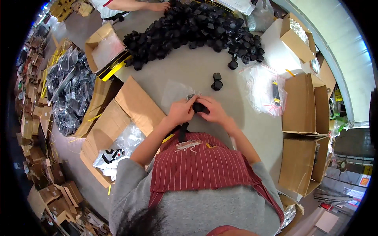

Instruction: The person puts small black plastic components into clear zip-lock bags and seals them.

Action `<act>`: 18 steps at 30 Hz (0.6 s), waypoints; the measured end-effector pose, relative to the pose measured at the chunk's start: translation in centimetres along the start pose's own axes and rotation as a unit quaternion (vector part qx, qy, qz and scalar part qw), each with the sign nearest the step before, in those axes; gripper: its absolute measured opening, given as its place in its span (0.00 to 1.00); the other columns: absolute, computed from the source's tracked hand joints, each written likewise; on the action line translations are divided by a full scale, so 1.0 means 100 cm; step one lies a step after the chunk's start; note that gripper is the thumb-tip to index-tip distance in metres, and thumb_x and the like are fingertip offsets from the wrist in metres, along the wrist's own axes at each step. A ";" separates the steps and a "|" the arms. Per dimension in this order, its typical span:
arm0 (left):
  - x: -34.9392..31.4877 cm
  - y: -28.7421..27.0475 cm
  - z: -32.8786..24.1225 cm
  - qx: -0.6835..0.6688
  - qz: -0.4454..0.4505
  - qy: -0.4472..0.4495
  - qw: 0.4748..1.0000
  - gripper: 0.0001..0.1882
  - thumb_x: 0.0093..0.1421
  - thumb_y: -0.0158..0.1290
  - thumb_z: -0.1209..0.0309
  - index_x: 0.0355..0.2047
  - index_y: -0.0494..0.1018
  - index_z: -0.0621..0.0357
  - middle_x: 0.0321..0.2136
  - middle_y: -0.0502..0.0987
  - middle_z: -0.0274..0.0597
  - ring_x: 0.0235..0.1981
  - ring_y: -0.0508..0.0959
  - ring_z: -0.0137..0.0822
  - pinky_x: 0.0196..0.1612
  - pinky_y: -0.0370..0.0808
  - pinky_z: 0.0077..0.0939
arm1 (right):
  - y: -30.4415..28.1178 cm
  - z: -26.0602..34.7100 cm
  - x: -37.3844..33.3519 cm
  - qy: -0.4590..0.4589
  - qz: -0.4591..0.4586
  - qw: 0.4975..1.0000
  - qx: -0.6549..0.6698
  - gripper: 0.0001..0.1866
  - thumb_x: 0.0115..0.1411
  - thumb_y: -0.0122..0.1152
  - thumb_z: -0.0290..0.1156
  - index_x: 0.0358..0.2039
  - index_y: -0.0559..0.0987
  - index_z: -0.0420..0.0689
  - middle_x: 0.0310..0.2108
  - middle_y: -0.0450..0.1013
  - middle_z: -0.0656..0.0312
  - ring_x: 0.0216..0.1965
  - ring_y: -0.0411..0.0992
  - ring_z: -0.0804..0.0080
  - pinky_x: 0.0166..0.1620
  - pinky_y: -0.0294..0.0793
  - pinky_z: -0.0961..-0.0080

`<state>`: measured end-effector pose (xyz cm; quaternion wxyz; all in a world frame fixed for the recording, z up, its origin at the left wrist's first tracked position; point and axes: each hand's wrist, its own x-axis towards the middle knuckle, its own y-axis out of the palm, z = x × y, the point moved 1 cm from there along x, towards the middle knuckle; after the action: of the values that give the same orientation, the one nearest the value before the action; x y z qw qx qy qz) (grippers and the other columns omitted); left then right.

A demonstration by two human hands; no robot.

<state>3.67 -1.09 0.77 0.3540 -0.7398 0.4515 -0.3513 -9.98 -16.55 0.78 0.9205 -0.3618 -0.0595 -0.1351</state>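
My left hand [182,111] and my right hand [214,111] meet in front of my apron, fingers closed around a small round black part [198,107]. A small greyish piece [190,96] shows at the left fingertips; its kind is unclear. Just beyond the left hand, a clear plastic bag [175,91] lies on the grey table [157,76]. Two loose black parts [216,83], one squarish and one round, rest beyond my right hand. A black strap [183,133] hangs below my left wrist.
Many black parts [189,29] form a heap across the far side, where another person's hand [159,6] reaches in. Clear bags [262,90] lie at the right, beside open cardboard boxes [299,104]. At the left stand an open carton [138,98] and a box of bagged black items [73,90].
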 end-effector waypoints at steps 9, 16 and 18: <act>-0.005 0.001 0.013 -0.090 -0.022 -0.021 0.995 0.35 0.54 0.54 0.70 0.64 0.62 0.48 0.26 0.77 0.50 0.27 0.78 0.52 0.29 0.75 0.45 | 0.004 -0.003 0.011 -0.003 0.036 0.999 0.001 0.31 0.54 0.69 0.42 0.56 0.72 0.46 0.53 0.72 0.52 0.51 0.72 0.51 0.51 0.74 0.62; -0.006 -0.006 -0.001 0.039 -0.107 -0.084 0.990 0.27 0.54 0.55 0.71 0.56 0.67 0.53 0.24 0.77 0.49 0.27 0.79 0.49 0.26 0.76 0.45 | 0.022 0.002 0.019 0.092 -0.042 0.990 -0.096 0.27 0.54 0.70 0.42 0.52 0.71 0.49 0.39 0.79 0.56 0.36 0.79 0.55 0.36 0.77 0.63; -0.007 -0.004 -0.007 0.073 -0.129 -0.063 0.987 0.21 0.54 0.55 0.71 0.50 0.69 0.54 0.24 0.78 0.47 0.26 0.80 0.47 0.25 0.76 0.43 | 0.027 0.006 0.020 0.101 -0.060 0.985 -0.127 0.26 0.54 0.69 0.42 0.50 0.71 0.49 0.36 0.80 0.57 0.33 0.79 0.54 0.33 0.77 0.62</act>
<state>3.03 -0.47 1.28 0.3865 -0.7848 0.3021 -0.3787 -7.24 -14.70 -0.16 0.8586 -0.4558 0.0301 -0.2324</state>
